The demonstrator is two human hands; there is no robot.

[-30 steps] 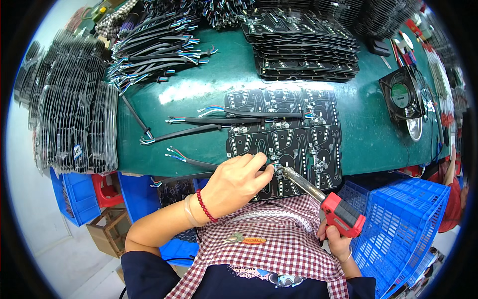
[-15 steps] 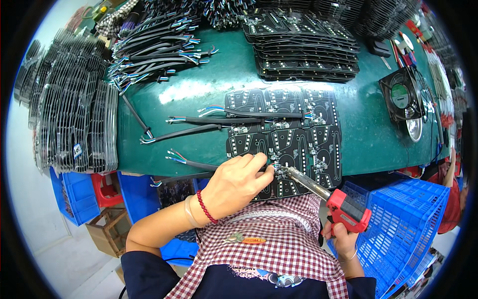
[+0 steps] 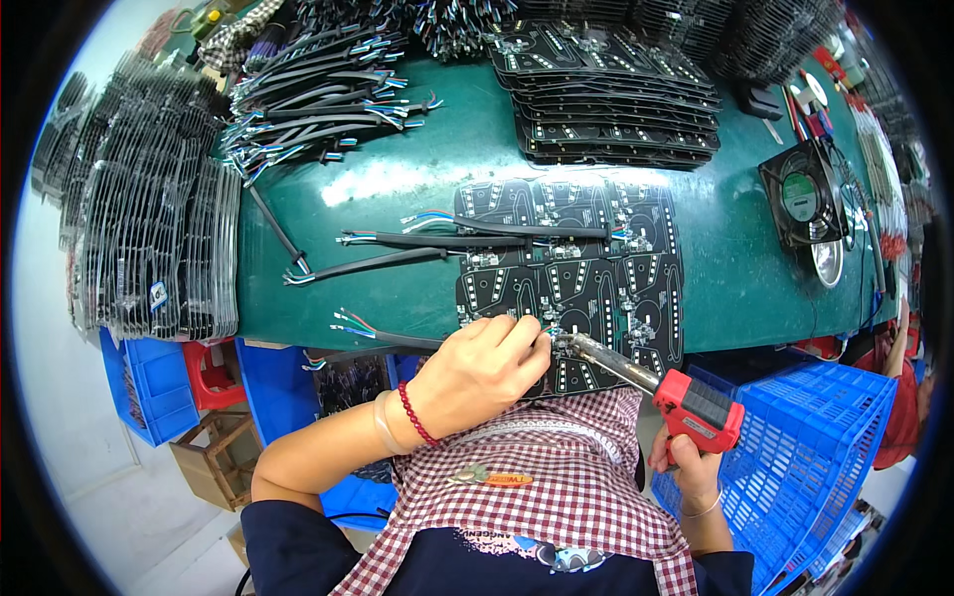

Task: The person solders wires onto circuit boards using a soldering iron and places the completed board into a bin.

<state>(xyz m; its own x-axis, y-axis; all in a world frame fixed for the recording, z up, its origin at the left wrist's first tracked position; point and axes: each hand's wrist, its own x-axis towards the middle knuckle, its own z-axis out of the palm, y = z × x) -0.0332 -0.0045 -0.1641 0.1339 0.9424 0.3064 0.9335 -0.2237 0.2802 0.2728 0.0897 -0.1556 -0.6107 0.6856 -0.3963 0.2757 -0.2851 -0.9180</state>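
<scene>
My left hand (image 3: 485,372) pinches a black-sheathed cable (image 3: 397,340) near its end, over the lower part of a black circuit-board panel (image 3: 586,288). Coloured wires fan out from the cable's far left end. In my right hand (image 3: 688,469) is a red soldering gun (image 3: 701,409), gripped by its handle. The gun's metal tip reaches the panel beside my left fingertips, where thin wires meet the board. My fingers partly hide that spot. More cables, one of them (image 3: 532,227) near the panel's top, lie across the panel and out to the left.
Bundled cables (image 3: 318,94) lie at the back left, near a stack of boards (image 3: 611,109). Racked boards (image 3: 154,219) stand at the left edge. A small fan (image 3: 803,194) sits on the green table (image 3: 735,258) at right. Blue crates (image 3: 795,437) stand below the table.
The whole view has shifted slightly. My left fingers have drawn closer together at the cable end. The gun's tip stays at about the same place on the panel.
</scene>
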